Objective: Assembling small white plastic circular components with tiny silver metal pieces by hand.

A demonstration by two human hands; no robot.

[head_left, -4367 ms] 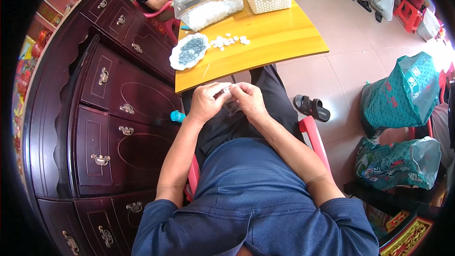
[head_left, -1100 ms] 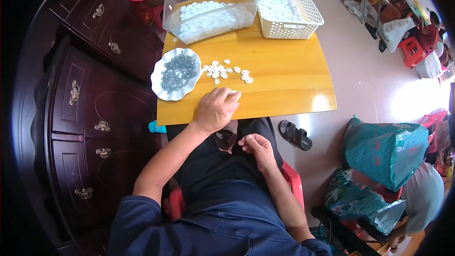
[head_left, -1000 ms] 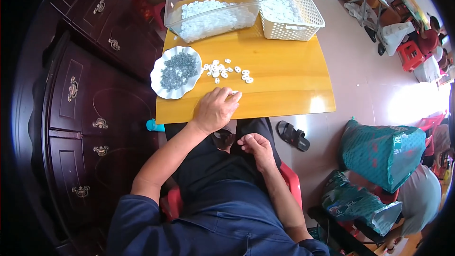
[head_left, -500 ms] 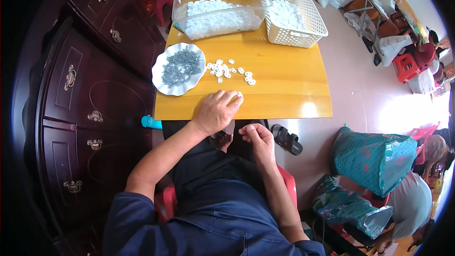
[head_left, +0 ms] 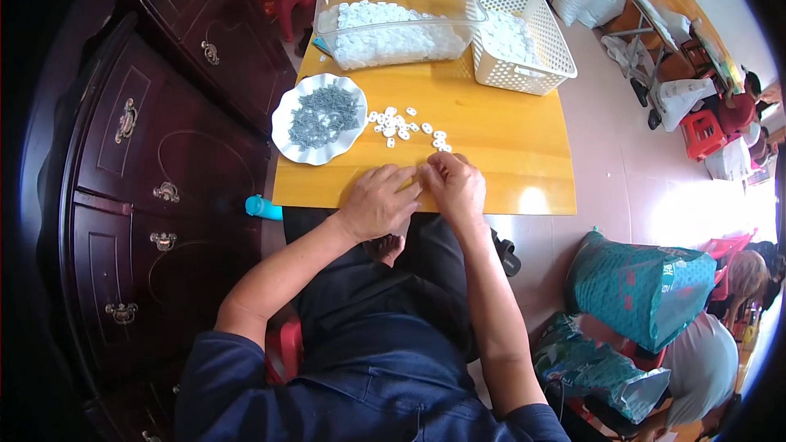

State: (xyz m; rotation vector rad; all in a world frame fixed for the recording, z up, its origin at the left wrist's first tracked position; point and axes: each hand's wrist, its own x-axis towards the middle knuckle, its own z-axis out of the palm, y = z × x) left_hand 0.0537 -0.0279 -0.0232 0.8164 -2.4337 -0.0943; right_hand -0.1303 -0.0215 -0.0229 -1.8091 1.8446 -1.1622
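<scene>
My left hand [head_left: 379, 200] rests at the table's near edge, its thumb and forefinger pinched. The small white two-holed oval piece it held is now mostly hidden by the fingers. Against those fingertips, my right hand [head_left: 456, 190] is closed in a pinch; whatever it grips is too small to make out. Just beyond the hands lie several loose white two-holed pieces [head_left: 391, 123]. To their left stands a white scalloped plate [head_left: 282, 133] heaped with small dark grey pin-like parts [head_left: 324, 119].
At the table's [head_left: 524, 155] far side stand a clear plastic bin [head_left: 393, 0] and a white perforated basket [head_left: 524, 78], both holding white pieces. A dark wooden cabinet [head_left: 155, 164] flanks the left. Teal bags [head_left: 639, 282] and a person [head_left: 704, 360] are at right.
My right hand has moved up and left from over my lap to meet the left hand's fingertips. The left hand has come slightly nearer to me. The view has shifted a little.
</scene>
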